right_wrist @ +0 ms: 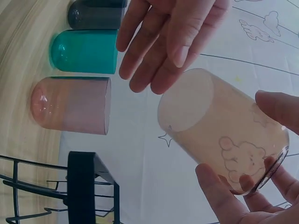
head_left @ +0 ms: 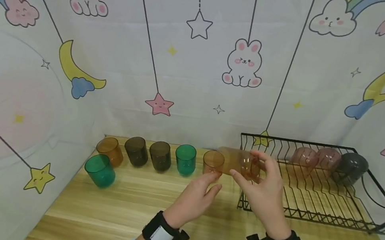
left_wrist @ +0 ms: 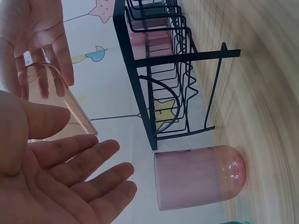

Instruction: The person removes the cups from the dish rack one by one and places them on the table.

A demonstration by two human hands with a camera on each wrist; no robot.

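Observation:
My right hand (head_left: 266, 191) grips a clear amber cup (head_left: 232, 162) near its base, fingers and thumb around the sides. The cup lies tilted on its side in the air, its mouth toward my left hand (head_left: 193, 198). In the right wrist view the held cup (right_wrist: 224, 130) shows nothing inside. The left hand (right_wrist: 173, 37) has loosely extended fingers right by the cup's rim and holds nothing. Behind the left fingertips an orange-pink cup (head_left: 214, 160) stands upright on the table.
A green cup (head_left: 185, 160), two dark brown cups (head_left: 160, 157), an orange cup (head_left: 111, 151) and another green cup (head_left: 100, 170) stand leftward on the wooden table (head_left: 123, 215). At right, a black wire rack (head_left: 321, 220) holds two pink cups (head_left: 328, 158) and a dark grey cup (head_left: 352, 167).

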